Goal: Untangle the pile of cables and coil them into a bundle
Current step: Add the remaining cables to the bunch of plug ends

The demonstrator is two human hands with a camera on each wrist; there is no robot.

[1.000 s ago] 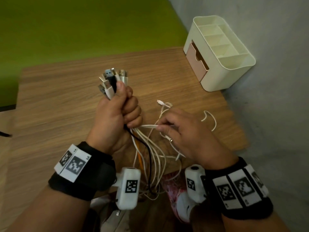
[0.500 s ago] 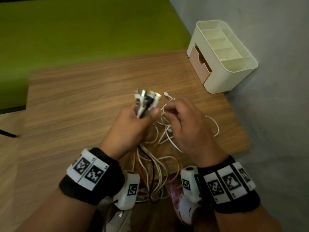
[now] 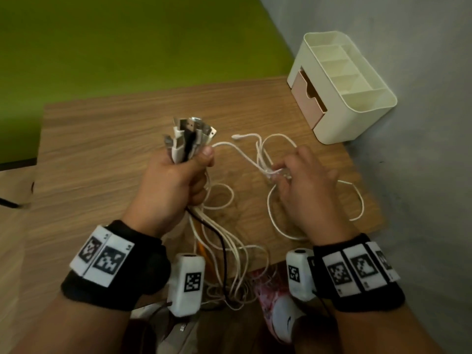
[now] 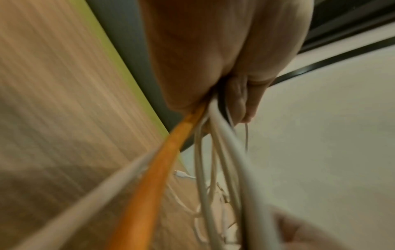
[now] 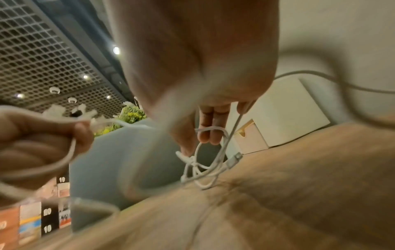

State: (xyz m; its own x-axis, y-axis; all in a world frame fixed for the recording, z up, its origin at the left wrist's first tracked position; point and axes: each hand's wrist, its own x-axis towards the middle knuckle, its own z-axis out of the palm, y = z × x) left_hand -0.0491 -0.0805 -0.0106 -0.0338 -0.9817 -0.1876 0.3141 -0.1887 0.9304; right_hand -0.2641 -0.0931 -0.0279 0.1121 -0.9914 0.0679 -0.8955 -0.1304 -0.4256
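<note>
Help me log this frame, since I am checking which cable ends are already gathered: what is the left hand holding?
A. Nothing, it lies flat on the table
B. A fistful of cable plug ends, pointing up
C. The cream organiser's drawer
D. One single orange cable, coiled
B: in the head view the left hand grips the cable plug ends, which fan upward out of its fist while the cords hang below.

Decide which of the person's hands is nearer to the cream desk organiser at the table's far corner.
Right. The right hand works the white cable knot just in front of the desk organiser, while the left hand grips the plug ends further away, near the table's middle.
</note>
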